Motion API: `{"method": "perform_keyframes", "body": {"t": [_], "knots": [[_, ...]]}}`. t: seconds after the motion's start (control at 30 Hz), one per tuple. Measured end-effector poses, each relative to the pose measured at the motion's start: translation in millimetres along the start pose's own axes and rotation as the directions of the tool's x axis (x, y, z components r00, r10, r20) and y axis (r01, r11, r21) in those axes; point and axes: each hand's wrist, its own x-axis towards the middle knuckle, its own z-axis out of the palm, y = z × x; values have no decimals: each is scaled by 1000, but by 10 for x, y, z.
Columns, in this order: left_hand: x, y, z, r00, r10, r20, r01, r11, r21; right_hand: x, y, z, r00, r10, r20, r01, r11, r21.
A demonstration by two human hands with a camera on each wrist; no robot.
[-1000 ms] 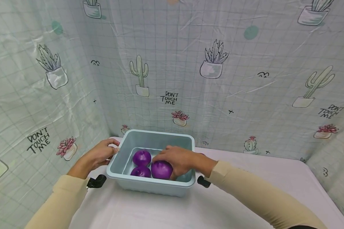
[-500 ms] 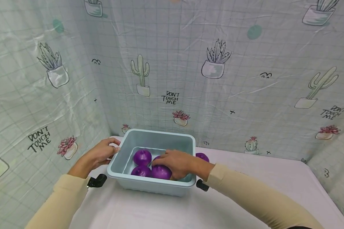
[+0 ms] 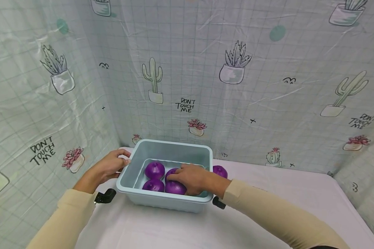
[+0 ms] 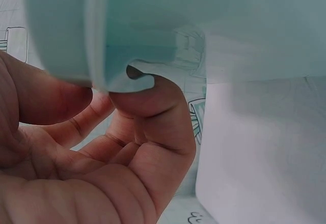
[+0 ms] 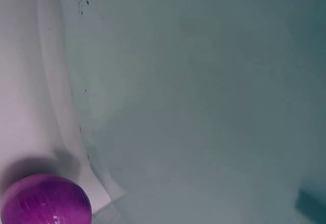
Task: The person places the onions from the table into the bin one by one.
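A pale blue plastic tub [image 3: 162,200] stands on the table. My left hand [image 3: 110,164] holds its left rim; in the left wrist view the thumb and curled fingers [image 4: 158,132] are at the tub's lip. My right hand [image 3: 191,178] reaches inside, its fingers round the front-right purple onion [image 3: 175,187]. Behind that one, another onion [image 3: 170,173] is partly covered by my fingers. Two more onions lie at the left, one at the back [image 3: 154,170] and one in front [image 3: 153,185]. The right wrist view shows mostly tub wall, not the hand.
One more purple onion [image 3: 220,171] lies on the table just right of the tub, partly behind my right forearm; the right wrist view also shows an onion [image 5: 46,201] outside the tub. A pink-white cloth [image 3: 268,186] covers the table. Printed cactus sheets [image 3: 180,76] hang behind and left.
The onion in my right hand has sunk slightly into the tub, baring the onion behind it. My right forearm has shifted left, showing the onion outside. The left hand stays on the rim.
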Motion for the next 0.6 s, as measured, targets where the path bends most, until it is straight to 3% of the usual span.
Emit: {"method": "perform_keyframes", "body": {"t": [0.6], "knots": [[-20, -33, 8, 1000, 12, 3, -12, 1000, 5, -2, -42, 45, 999, 33, 9, -32, 997, -70]]}}
